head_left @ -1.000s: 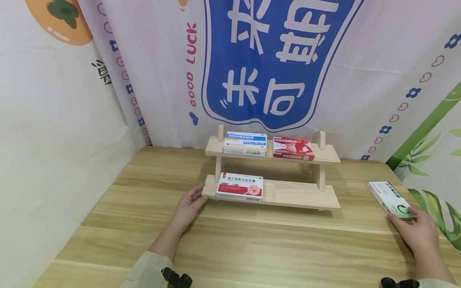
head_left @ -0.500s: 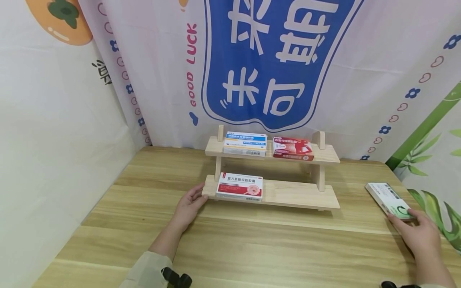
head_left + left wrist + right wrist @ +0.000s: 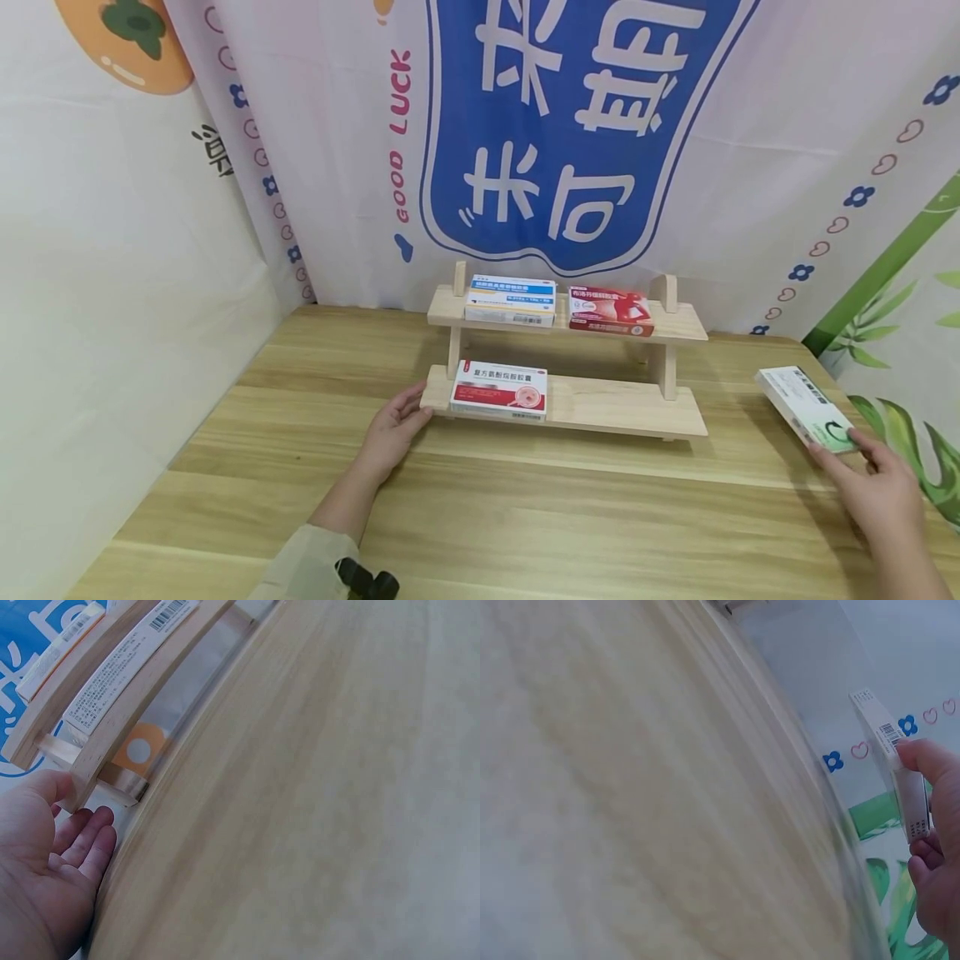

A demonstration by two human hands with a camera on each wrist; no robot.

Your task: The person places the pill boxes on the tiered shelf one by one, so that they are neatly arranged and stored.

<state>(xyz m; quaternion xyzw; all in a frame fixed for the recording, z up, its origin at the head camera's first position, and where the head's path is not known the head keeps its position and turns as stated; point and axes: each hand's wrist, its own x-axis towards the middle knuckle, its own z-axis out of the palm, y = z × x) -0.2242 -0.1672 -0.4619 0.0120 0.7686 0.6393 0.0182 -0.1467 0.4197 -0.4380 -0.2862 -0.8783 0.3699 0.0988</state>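
Observation:
A two-tier wooden display rack (image 3: 630,403) stands on the table. At the left end of its lower shelf, my left hand (image 3: 392,433) holds the board, thumb on the near side and fingers behind and under it, as the left wrist view shows (image 3: 45,855). Far to the right, my right hand (image 3: 879,487) pinches a white and green medicine box (image 3: 806,408) by its near end. In the right wrist view the box (image 3: 877,724) appears edge-on, tilted up above the tabletop, its barcode side showing.
On the upper shelf lie a blue and white medicine box (image 3: 512,300) and a red medicine box (image 3: 611,311). A white and red medicine box (image 3: 500,389) lies on the lower shelf's left half. A printed curtain (image 3: 337,167) hangs behind the table (image 3: 525,525).
My right hand has raised the white and green medicine box from the tabletop, its far end moving up and slightly left. The left hand and the rack stay where they were.

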